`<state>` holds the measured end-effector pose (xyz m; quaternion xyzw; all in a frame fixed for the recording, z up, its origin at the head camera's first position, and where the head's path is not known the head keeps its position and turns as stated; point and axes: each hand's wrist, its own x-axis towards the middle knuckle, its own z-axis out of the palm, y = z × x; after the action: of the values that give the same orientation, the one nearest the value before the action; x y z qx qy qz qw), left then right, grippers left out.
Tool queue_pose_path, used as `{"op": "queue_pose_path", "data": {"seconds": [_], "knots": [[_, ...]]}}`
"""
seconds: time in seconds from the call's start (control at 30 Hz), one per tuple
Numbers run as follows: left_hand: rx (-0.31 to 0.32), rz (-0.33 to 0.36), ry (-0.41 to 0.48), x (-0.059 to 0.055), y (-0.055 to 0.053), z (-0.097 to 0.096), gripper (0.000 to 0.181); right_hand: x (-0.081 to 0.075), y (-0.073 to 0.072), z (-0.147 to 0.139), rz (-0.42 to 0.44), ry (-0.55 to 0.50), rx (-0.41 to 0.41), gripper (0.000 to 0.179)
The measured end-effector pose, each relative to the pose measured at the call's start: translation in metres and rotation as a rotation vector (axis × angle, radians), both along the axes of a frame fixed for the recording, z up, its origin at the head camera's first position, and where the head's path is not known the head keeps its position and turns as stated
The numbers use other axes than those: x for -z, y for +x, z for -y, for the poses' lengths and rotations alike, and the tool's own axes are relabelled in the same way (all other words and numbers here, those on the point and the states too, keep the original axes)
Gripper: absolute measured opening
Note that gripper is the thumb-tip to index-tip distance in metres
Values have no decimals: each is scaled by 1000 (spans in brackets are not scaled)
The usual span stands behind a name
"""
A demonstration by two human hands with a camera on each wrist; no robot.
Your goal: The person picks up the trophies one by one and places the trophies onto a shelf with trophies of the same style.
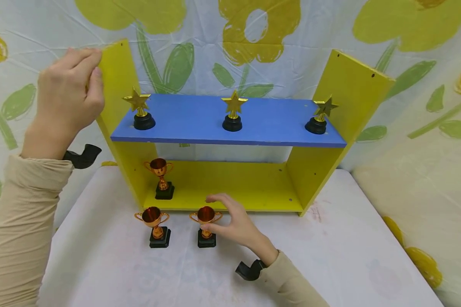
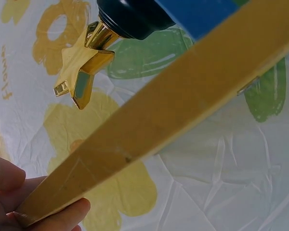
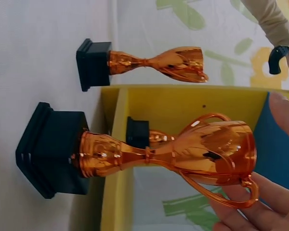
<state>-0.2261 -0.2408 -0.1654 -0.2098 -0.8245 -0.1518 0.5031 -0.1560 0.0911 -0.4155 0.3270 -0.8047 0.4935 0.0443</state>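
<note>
I see left hand (image 1: 71, 87) gripping the shelf (image 1: 192, 117) at its top left. Right hand (image 1: 234, 221) is wide around front-right cup (image 1: 205, 216), contact unclear; second cup (image 1: 152, 217) stands left.

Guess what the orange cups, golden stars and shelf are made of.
Orange cups: polished metal or coated plastic; mirror-like highlights fit both. Golden stars: likewise, with reflective facets. Shelf: probably smooth painted wood or board, given flat panels with small holes.

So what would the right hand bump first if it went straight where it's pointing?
Most likely the right hand would meet the nearest cup, which sits in the gap between thumb and fingers. I can't tell if they're touching.
</note>
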Motion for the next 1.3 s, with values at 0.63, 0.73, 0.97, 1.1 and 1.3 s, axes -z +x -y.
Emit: {"op": "queue_pose_path", "data": {"seconds": [0.63,0.73,0.97,1.1,1.3], "knots": [[-2,2,-9,0,-1,2,40,13,-2,8,-23,51,14,51],[-4,2,-8,1,0,2,40,14,-2,8,-16,54,21,51],[2,-9,-4,0,0,1,40,11,-2,7,-21,55,34,51],[-4,-5,0,0,0,0,40,8,-2,5,-18,45,44,51],[-2,-4,7,1,0,0,40,5,-1,2,-3,37,52,50]]}}
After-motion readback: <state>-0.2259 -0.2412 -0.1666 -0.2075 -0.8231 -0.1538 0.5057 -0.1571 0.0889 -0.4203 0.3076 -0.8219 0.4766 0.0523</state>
